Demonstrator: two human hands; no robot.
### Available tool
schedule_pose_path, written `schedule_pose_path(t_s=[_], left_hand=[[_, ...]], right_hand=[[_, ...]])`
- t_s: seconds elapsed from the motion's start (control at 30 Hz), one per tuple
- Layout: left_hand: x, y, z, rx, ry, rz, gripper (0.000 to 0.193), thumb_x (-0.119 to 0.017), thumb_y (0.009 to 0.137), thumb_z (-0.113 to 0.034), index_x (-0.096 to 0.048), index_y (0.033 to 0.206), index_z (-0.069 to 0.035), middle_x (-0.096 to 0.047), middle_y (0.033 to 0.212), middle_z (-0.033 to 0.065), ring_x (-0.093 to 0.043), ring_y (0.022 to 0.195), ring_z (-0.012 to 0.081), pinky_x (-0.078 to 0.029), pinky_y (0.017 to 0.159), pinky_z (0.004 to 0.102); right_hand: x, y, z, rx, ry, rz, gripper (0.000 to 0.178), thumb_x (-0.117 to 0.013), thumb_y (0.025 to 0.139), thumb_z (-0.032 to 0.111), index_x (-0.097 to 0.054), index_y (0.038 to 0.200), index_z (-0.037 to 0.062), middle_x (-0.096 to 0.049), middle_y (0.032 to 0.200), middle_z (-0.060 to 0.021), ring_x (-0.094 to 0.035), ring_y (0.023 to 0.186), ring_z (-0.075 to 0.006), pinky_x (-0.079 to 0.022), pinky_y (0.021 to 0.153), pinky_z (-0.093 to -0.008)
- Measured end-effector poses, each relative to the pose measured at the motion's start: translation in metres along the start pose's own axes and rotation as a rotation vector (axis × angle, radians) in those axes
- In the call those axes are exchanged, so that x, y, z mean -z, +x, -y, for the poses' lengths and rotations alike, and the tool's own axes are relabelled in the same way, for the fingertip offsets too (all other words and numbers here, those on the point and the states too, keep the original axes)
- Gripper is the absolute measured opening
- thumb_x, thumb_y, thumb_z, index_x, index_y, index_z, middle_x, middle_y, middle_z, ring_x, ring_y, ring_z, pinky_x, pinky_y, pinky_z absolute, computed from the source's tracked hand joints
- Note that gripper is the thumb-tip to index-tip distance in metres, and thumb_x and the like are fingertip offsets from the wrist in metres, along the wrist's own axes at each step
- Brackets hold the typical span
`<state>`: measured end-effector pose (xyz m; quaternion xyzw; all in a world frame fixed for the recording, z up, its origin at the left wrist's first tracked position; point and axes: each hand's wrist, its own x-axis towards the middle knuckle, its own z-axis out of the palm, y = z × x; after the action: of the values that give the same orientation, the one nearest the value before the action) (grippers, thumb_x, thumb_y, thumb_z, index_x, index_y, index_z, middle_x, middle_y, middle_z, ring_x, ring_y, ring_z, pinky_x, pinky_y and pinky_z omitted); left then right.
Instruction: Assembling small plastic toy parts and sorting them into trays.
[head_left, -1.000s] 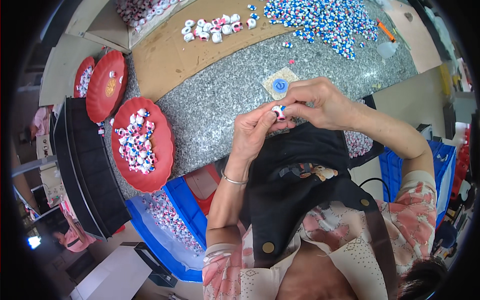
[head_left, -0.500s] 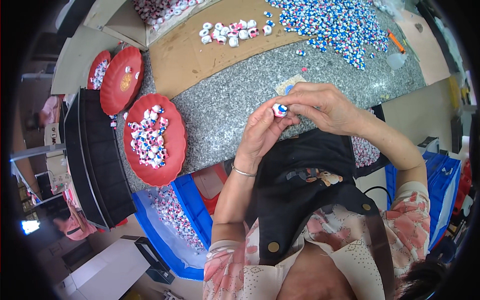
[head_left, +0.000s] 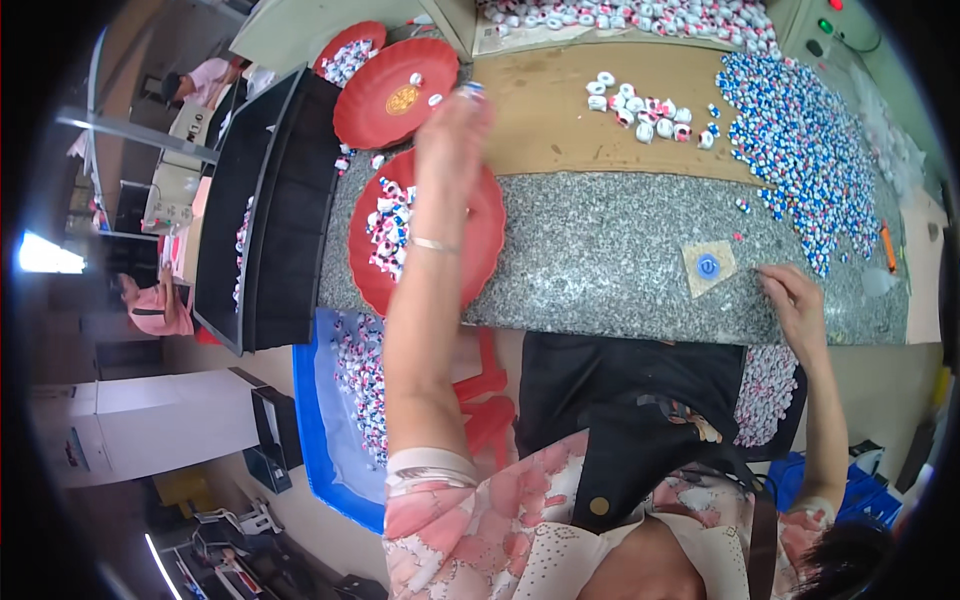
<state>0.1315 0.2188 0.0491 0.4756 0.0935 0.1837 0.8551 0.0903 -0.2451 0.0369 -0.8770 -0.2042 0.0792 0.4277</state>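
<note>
My left hand [head_left: 452, 140], smeared by motion, reaches over the near red scalloped dish [head_left: 485, 245] toward the far red dish [head_left: 365, 115]. At its fingertips shows a small blue, white and pink plastic piece [head_left: 472, 91], apparently held. White, pink and blue pieces [head_left: 388, 225] lie heaped in the near dish, partly hidden by my forearm. My right hand [head_left: 797, 305] rests at the counter's front edge, fingers loosely bent and apart, nothing seen in them. Left of it lies a beige square pad [head_left: 697, 285] with a blue ring [head_left: 708, 265].
White pieces [head_left: 645, 110] stand on the cardboard [head_left: 540, 120]; a large heap of blue-and-white pieces [head_left: 800, 150] spreads at right beside an orange tool [head_left: 887, 245]. A black tray [head_left: 290, 210] stands left, a blue bin [head_left: 315, 450] below. Two people work at far left.
My hands have parted. The left has swung far left over the red dishes with the small piece; the right has moved right and down to the counter edge. The view has shifted.
</note>
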Motion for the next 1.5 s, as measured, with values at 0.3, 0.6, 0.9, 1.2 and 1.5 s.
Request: schedule_pose_path(t_s=[0.3, 0.6, 0.9, 1.2, 1.5], left_hand=[[0.085, 0.135, -0.057, -0.078, 0.117, -0.44, 0.016, -0.056, 0.089, 0.003, -0.055, 0.103, 0.012, -0.058, 0.102, 0.0185, -0.062, 0.09, 0.0317, -0.058, 0.081, 0.041], [0.165, 0.232, -0.108, -0.199, 0.058, -0.442, 0.023, -0.053, 0.094, -0.011, -0.054, 0.111, 0.005, -0.06, 0.105, 0.016, -0.061, 0.099, 0.0267, -0.051, 0.088, 0.0404], [0.008, 0.014, -0.072, -0.239, 0.831, -0.022, 0.029, -0.054, 0.096, -0.012, -0.057, 0.118, 0.007, -0.062, 0.112, 0.0112, -0.06, 0.102, 0.0195, -0.046, 0.094, 0.031], [-0.111, -0.13, 0.051, -0.288, 0.952, 0.415, 0.01, -0.06, 0.086, 0.001, -0.065, 0.094, 0.004, -0.064, 0.086, 0.011, -0.062, 0.081, 0.0161, -0.048, 0.073, 0.0269], [-0.147, -0.03, 0.14, -0.516, 1.072, 0.403, 0.013, -0.063, 0.084, -0.007, -0.066, 0.094, 0.001, -0.063, 0.089, 0.0127, -0.063, 0.081, 0.023, -0.05, 0.072, 0.0318]], right_hand=[[0.011, -0.02, -0.019, -0.112, -0.13, -0.054, 0.016, -0.057, 0.088, 0.005, -0.063, 0.098, -0.005, -0.062, 0.084, -0.0121, -0.057, 0.076, -0.021, -0.044, 0.071, -0.0304], [0.023, -0.038, -0.01, -0.26, -0.122, -0.155, 0.015, -0.057, 0.088, 0.005, -0.064, 0.097, -0.0045, -0.062, 0.083, -0.0119, -0.057, 0.073, -0.021, -0.044, 0.068, -0.0298], [0.023, 0.015, -0.021, 0.103, -0.325, -0.213, 0.012, -0.065, 0.082, 0.002, -0.066, 0.094, -0.0003, -0.065, 0.089, -0.0149, -0.064, 0.081, -0.0306, -0.051, 0.07, -0.0356], [-0.011, 0.101, -0.021, 0.422, -0.423, -0.065, 0.01, -0.063, 0.08, 0.006, -0.062, 0.087, 0.0002, -0.059, 0.085, -0.0153, -0.061, 0.08, -0.0337, -0.05, 0.07, -0.0422], [-0.005, 0.061, -0.011, 0.338, -0.444, -0.126, 0.013, -0.058, 0.076, -0.002, -0.06, 0.089, 0.0008, -0.056, 0.087, -0.0151, -0.06, 0.08, -0.0361, -0.049, 0.067, -0.0444]])
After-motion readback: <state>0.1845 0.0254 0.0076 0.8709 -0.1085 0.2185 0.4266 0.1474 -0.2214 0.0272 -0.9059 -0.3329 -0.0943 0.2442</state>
